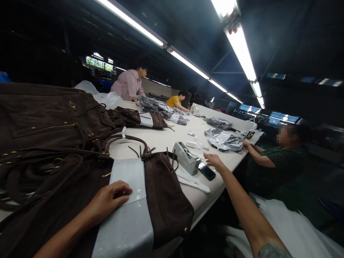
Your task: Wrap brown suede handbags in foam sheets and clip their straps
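Observation:
A dark brown bag (pixel 168 195) lies in front of me with a white paper band (pixel 126 211) around it. My left hand (pixel 114 195) rests on the band, fingers slightly bent, thumb apart, gripping nothing. Above the bag rises its thin handle (pixel 129 137). My right hand (pixel 213 161) is stretched out over the table, its fingers extended and holding nothing. Just left of it stands a grey tape dispenser (pixel 186 157). Beneath it lies a dark phone (pixel 206 171). White strips (pixel 193 183) lie between the dispenser and the table edge.
More brown bags (pixel 48 114) are piled at left. Plastic-wrapped bags (pixel 224 139) lie farther along the white table (pixel 172 138). Co-workers stand at the far left side (pixel 127 84), farther back (pixel 174 101) and at right (pixel 285 161). White sheeting (pixel 290 222) hangs at lower right.

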{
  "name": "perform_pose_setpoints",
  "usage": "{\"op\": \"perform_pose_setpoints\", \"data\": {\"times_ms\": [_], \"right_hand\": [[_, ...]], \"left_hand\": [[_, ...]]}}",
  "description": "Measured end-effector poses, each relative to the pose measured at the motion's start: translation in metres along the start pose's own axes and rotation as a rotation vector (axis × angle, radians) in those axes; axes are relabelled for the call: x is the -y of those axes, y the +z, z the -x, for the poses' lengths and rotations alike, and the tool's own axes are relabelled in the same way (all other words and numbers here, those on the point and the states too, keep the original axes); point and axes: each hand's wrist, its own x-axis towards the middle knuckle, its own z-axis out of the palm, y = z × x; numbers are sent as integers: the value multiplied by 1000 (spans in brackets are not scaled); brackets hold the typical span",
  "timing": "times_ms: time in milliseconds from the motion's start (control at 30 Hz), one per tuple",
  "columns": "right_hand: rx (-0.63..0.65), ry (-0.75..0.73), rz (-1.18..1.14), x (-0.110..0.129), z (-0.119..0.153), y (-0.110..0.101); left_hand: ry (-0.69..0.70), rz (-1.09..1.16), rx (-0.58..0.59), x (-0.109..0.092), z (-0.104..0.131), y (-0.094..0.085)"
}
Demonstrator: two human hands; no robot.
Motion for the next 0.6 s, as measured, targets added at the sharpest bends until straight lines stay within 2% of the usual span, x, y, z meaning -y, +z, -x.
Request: {"op": "perform_pose_setpoints", "data": {"times_ms": [133,233,400,600], "right_hand": [[271,66,18,-7,-21,14],[349,65,39,-8,-31,23],[313,-8,62,0,-34,25],[168,-228,142,5,-6,1]], "left_hand": [[-17,14,-1,-6,2,-1],[-28,8,-16,-8,2,-1],[-30,6,-8,-9,3,-2],[-31,5,-19,-11,5,-1]]}}
